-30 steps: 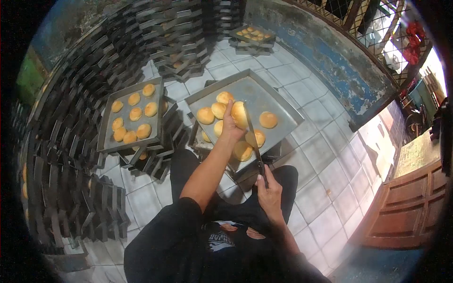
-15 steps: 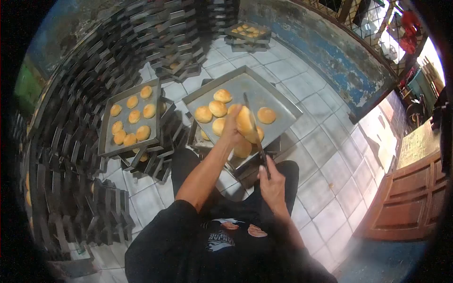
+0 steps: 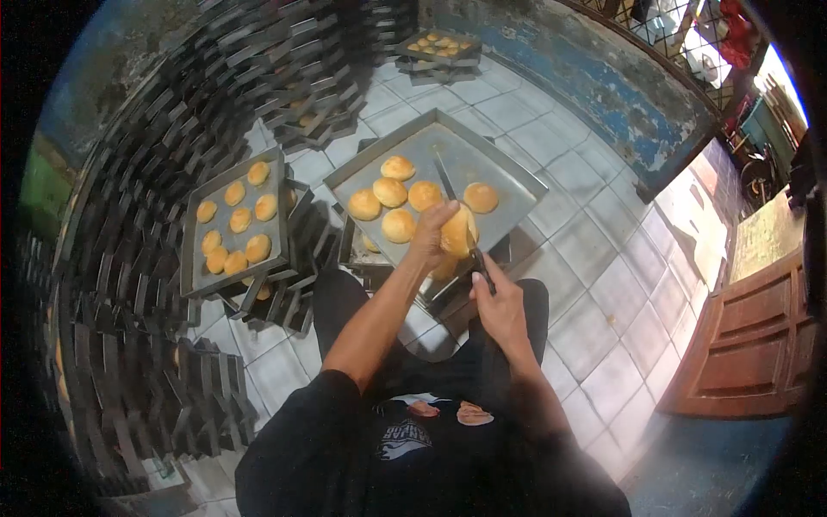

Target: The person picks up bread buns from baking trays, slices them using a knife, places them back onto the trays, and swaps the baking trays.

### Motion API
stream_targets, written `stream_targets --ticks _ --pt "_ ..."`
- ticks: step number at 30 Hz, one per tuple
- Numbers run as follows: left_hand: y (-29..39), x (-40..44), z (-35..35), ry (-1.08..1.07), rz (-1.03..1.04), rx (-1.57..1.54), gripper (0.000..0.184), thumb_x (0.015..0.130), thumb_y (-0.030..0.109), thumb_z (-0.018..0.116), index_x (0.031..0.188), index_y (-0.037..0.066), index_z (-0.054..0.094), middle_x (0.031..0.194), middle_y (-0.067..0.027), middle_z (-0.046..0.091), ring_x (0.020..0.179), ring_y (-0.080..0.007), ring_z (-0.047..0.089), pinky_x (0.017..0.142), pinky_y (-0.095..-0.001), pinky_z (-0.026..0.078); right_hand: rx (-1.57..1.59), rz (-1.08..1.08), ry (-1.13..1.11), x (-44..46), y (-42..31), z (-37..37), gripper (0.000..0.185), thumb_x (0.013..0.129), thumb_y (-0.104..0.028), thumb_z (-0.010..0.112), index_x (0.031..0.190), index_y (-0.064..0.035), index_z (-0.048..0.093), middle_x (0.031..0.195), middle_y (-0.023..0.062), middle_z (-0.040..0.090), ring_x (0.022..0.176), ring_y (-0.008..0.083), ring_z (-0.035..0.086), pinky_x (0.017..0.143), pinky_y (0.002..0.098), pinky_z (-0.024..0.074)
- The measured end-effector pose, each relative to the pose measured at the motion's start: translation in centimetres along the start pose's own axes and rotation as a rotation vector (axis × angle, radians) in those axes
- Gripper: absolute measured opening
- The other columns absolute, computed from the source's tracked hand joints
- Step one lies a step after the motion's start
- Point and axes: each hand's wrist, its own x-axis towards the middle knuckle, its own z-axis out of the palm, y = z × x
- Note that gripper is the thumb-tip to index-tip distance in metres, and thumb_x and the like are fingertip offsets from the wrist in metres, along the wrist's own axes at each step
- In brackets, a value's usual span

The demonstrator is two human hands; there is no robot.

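My left hand (image 3: pixel 433 231) is wrapped round a golden bun (image 3: pixel 458 233) above the near part of a large metal tray (image 3: pixel 508 172). In my right hand (image 3: pixel 500 303) is the dark handle of a long knife (image 3: pixel 445 175); its blade points up and away, passing against the held bun, which shows a pale opening along its right side. Several round buns lie on the tray, most left of my hands, and a single bun (image 3: pixel 481 198) sits to the right. The lowest part of the tray is partly hidden by my left hand and the held bun.
A smaller tray of buns (image 3: pixel 226 249) tops a stack at the left. Tall stacks of dark trays (image 3: pixel 129 284) line the left side. Another bun tray (image 3: pixel 439 50) stands at the far wall. White floor tiles (image 3: pixel 594 302) and a wooden door (image 3: pixel 749 336) are right.
The bun in my left hand has come nearer my right hand and now shows an opening at its side. The knife has shifted against it. The camera view has shifted slightly.
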Motion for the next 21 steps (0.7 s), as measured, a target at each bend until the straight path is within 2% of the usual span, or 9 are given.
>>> stream_targets --ticks 3,4,5,8,11,14,16,17,21 --pt "1.7 1.3 -1.0 0.065 0.055 -0.015 0.024 0.093 0.026 0.076 0.106 0.007 0.067 0.093 -0.0032 0.066 0.081 -0.0158 0.067 0.073 -0.0324 0.058 -0.022 0.005 -0.053 -0.1 0.1 -0.2 0.049 0.103 -0.021 0.060 0.149 -0.0044 0.053 0.079 0.0121 0.071 0.074 0.0171 0.071 0.072 0.0362 0.0557" --pt "2.6 1.4 -1.4 0.078 0.097 0.000 0.025 0.094 0.027 0.076 0.107 0.007 0.067 0.094 -0.0033 0.065 0.081 -0.0158 0.067 0.073 -0.0317 0.057 0.031 0.023 -0.054 -1.7 0.4 -0.2 0.048 0.104 -0.019 0.060 0.148 -0.0017 0.054 0.079 0.0089 0.069 0.074 0.0135 0.067 0.072 0.0322 0.0539" --pt "3.4 1.4 -1.8 0.062 0.087 -0.041 0.028 0.094 0.028 0.075 0.110 0.007 0.068 0.094 -0.0032 0.065 0.082 -0.0155 0.066 0.074 -0.0306 0.057 0.085 0.041 -0.053 -2.7 0.8 -0.2 0.047 0.104 -0.017 0.061 0.146 0.0009 0.055 0.078 0.0057 0.068 0.074 0.0099 0.062 0.071 0.0283 0.0522" --pt "3.2 0.8 -1.7 0.054 0.039 0.001 0.028 0.095 0.028 0.073 0.113 0.007 0.068 0.095 -0.0033 0.066 0.085 -0.0157 0.067 0.075 -0.0318 0.058 0.111 0.072 -0.047 -3.4 2.4 0.3 0.046 0.104 -0.016 0.061 0.146 0.0007 0.056 0.078 0.0038 0.066 0.074 0.0092 0.061 0.071 0.0282 0.0520" --pt "0.0 -0.4 0.2 0.052 -0.010 -0.024 0.025 0.096 0.025 0.072 0.112 0.006 0.068 0.098 -0.0039 0.067 0.086 -0.0159 0.068 0.075 -0.0338 0.059 0.072 0.073 -0.045 -0.2 0.9 0.4 0.046 0.104 -0.016 0.061 0.146 0.0005 0.055 0.074 0.0041 0.065 0.071 0.0088 0.060 0.069 0.0278 0.0515" --pt "1.0 0.0 0.7 0.097 -0.001 -0.039 0.024 0.096 0.023 0.072 0.113 0.007 0.068 0.097 -0.0036 0.067 0.084 -0.0161 0.068 0.075 -0.0340 0.059 -0.008 0.064 -0.070 0.4 0.9 -0.1 0.047 0.103 -0.017 0.062 0.147 -0.0010 0.055 0.074 0.0059 0.066 0.070 0.0093 0.061 0.069 0.0274 0.0516" --pt "3.0 1.4 -1.7 0.070 0.022 -0.015 0.027 0.096 0.023 0.072 0.117 0.007 0.067 0.096 -0.0035 0.065 0.084 -0.0168 0.068 0.075 -0.0347 0.059 0.022 0.117 -0.097 -2.1 1.9 -0.2 0.047 0.103 -0.017 0.062 0.146 -0.0023 0.056 0.075 0.0064 0.067 0.071 0.0099 0.062 0.069 0.0278 0.0521" --pt "3.8 1.0 -1.4 0.093 -0.006 -0.016 0.032 0.096 0.025 0.072 0.122 0.007 0.065 0.096 -0.0034 0.064 0.085 -0.0172 0.068 0.075 -0.0360 0.059 0.036 0.063 -0.089 -2.8 3.9 0.2 0.046 0.102 -0.017 0.063 0.146 -0.0032 0.057 0.076 0.0066 0.067 0.071 0.0098 0.063 0.070 0.0280 0.0525" --pt "0.1 0.2 -0.4 0.139 -0.015 0.032 0.037 0.096 0.027 0.073 0.126 0.008 0.062 0.097 -0.0040 0.063 0.087 -0.0175 0.067 0.076 -0.0375 0.059 0.055 0.077 -0.039 -0.5 3.5 1.1 0.046 0.102 -0.018 0.063 0.145 -0.0027 0.058 0.076 0.0065 0.067 0.070 0.0107 0.063 0.070 0.0294 0.0525"
